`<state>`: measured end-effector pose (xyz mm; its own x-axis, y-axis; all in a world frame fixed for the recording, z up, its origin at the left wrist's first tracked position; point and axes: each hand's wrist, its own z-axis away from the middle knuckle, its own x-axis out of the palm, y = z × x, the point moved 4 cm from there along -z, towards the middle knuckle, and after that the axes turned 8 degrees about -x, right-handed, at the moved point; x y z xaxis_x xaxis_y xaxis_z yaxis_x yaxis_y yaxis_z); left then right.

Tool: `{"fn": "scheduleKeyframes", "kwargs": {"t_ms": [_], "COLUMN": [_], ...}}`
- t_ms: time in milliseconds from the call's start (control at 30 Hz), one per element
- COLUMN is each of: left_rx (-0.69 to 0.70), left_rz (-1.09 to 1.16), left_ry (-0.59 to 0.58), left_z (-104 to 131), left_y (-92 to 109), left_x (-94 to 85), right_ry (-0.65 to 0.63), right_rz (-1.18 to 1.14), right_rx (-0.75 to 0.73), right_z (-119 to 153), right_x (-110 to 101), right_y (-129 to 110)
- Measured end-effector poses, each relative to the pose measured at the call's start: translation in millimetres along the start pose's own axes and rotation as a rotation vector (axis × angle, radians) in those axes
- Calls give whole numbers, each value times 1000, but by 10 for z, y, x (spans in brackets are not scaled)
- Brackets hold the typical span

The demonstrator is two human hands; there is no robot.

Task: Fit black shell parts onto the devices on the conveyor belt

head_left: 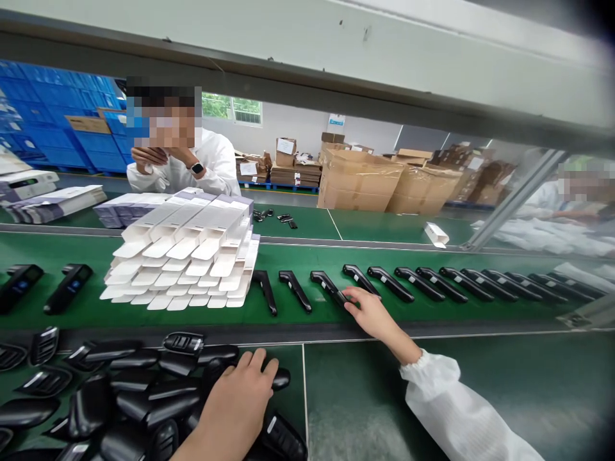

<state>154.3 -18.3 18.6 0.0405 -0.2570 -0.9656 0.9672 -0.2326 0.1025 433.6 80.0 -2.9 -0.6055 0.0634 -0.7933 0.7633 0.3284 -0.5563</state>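
Note:
My left hand (240,403) rests palm down on a heap of black plastic device parts (120,397) at the near left of the green table, fingers curled over one piece. My right hand (368,312) reaches forward to the conveyor belt (432,314), fingertips touching a black handheld device (331,288) lying there. That device belongs to a long row of like black devices (456,285) stretching to the right along the belt.
A stack of flat white cartons (187,256) sits on the belt left of my right hand. Two more black devices (45,287) lie at far left. A person in white (192,163) sits across the line; cardboard boxes (384,179) and blue crates (57,109) stand behind.

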Motion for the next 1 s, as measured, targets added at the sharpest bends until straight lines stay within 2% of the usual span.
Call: {"fn": "scheduleKeyframes", "kwargs": {"t_ms": [67,133,200,267,333,367,400,467,533,567,667,767,833,900,1000], "left_rx": [4,25,40,52,122,180,240,325,319,296,276,352,374,372,354], "left_rz": [-89,-85,-16,82,146,159,160,156,163,167,137,65,4,-44,-49], "left_ry": [-17,-5,32,109,199,234,261,295,337,362,352,160,49,20,65], "left_z": [19,4,-29,-68,-102,-115,-127,-143,-136,-116,23,189,250,253,196], "left_y": [44,108,150,181,251,305,366,468,487,461,327,246,241,258,264], "left_x": [23,-19,-95,-172,-210,-209,-198,-161,-143,-147,-161,-89,7,101,185], "right_ry": [-43,-69,-75,-23,58,49,-13,-246,-422,-449,-354,-105,16,44,12], "right_rz": [182,331,429,452,334,201,32,-312,-491,-514,-430,-220,-69,54,194], "right_rx": [13,37,55,71,46,0,-63,-181,-199,-174,-107,-111,-111,-91,-12], "right_z": [-76,-140,-177,-160,-80,-23,40,179,280,295,204,28,-59,-107,-126], "right_x": [109,202,234,168,37,-17,-49,-60,-52,-45,-8,36,99,196,320], "right_y": [116,143,101,-10,-212,-347,-500,-812,-1000,-1018,-833,-520,-360,-256,-147]}}
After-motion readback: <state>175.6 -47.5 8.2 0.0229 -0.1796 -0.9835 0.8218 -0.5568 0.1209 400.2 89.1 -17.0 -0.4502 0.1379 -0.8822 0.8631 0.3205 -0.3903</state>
